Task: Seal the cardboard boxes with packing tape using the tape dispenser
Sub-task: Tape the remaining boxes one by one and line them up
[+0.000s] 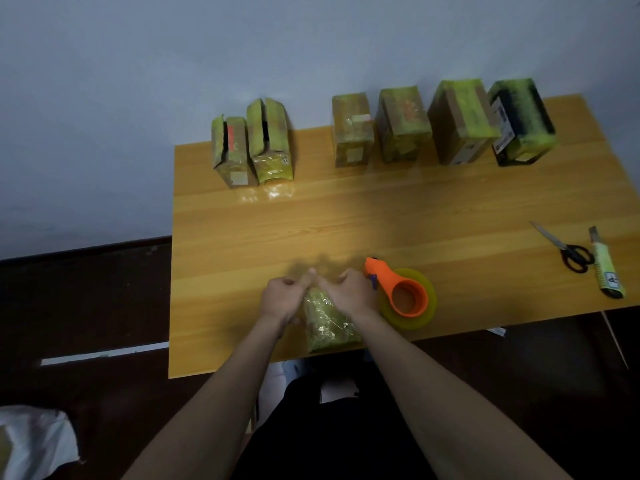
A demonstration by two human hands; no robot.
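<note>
hands meet over a small tape-wrapped box [327, 318] at the near edge of the wooden table [346, 220]. left hand [282, 297] curls its fingers at the box's far left corner, right hand [349, 291] curls at the far right corner; both seem to grasp its top end, though the blur hides the fingertips. orange tape dispenser [403, 294] lies just beside the right hand, untouched. six boxes [403, 124] stand in a row by the wall, the two leftmost with open flaps. scissors [568, 251] and a utility knife [606, 265] lie far right.
</note>
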